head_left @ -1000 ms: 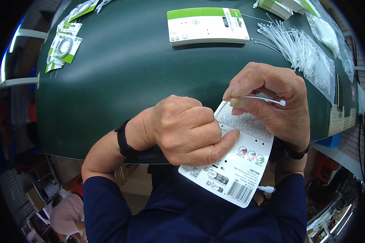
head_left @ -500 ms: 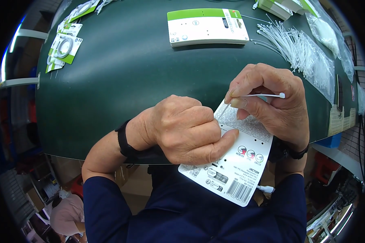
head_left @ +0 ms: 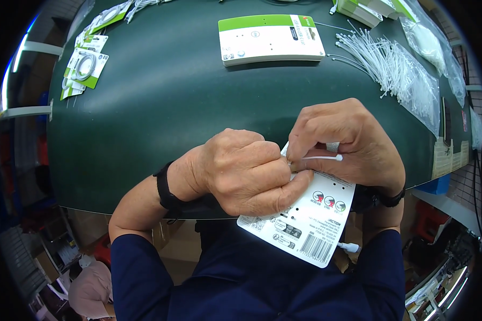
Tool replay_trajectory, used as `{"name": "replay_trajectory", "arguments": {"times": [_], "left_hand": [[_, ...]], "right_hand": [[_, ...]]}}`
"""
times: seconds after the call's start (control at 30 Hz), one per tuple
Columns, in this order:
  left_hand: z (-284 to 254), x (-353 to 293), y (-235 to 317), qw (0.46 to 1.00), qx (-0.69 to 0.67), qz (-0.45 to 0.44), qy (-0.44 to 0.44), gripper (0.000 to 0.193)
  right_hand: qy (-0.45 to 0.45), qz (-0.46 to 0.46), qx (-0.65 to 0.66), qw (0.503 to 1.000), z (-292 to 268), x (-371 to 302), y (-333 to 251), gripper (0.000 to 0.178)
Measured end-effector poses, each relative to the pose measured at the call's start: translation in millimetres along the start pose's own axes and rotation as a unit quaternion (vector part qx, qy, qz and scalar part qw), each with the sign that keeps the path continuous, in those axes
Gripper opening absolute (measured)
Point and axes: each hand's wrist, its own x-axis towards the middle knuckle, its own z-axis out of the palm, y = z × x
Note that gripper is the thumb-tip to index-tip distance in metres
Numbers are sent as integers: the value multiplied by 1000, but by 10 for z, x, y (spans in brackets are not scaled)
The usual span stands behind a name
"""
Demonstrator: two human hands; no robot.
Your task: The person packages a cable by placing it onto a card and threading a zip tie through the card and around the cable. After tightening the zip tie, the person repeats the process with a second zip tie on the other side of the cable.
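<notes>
Left hand [head_left: 246, 176]: curled, knuckles upward, thumb laid on the printed card [head_left: 318, 227], a hold that probably keeps it from swinging. What the hidden fingertips grip cannot be told.
Right hand [head_left: 348, 140]: thumb and forefinger pinching a white cable tie [head_left: 325, 158] beside the left fist, its small head pointing right; so close a pinch presumably steadies so thin a strip.
Printed card: slanted between the hands, lower end above the lap; its back faces up, leaving small punched holes in view.
White plug [head_left: 349, 247]: showing past the card's lower right edge; what it joins is hidden.
Loose ties [head_left: 377, 64]: fanned from a clear bag [head_left: 426, 109] on the desk [head_left: 160, 101], apparently spread for easy picking.
Stack of cards [head_left: 270, 41]: squared up flat beyond the hands, seemingly for handy reach.
Carded cables [head_left: 85, 67]: overlapping at far left, likely kept apart from the stack.
</notes>
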Motion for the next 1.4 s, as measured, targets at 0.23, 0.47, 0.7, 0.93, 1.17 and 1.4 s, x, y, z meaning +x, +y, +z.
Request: {"name": "replay_trajectory", "arguments": {"times": [0.23,0.47,0.7,0.93,1.17,1.4], "left_hand": [[-63,-13,42,999,20,-33,-23,35],[-46,17,3,999,3,-50,-6,41],[-43,45,4,994,-33,-103,-17,40],[-93,140,9,982,-60,-181,0,28],[41,38,-201,910,-44,-393,124,19],[200,333,-459,674,-351,-517,394,16]], "right_hand": [[6,7,32,999,-39,33,68,12],[8,54,63,997,-99,32,46,13],[38,69,73,994,-165,31,59,21],[134,31,77,987,-256,12,88,20],[479,-135,82,864,-236,-7,96,14],[356,-274,-213,868,16,121,97,21]]}}
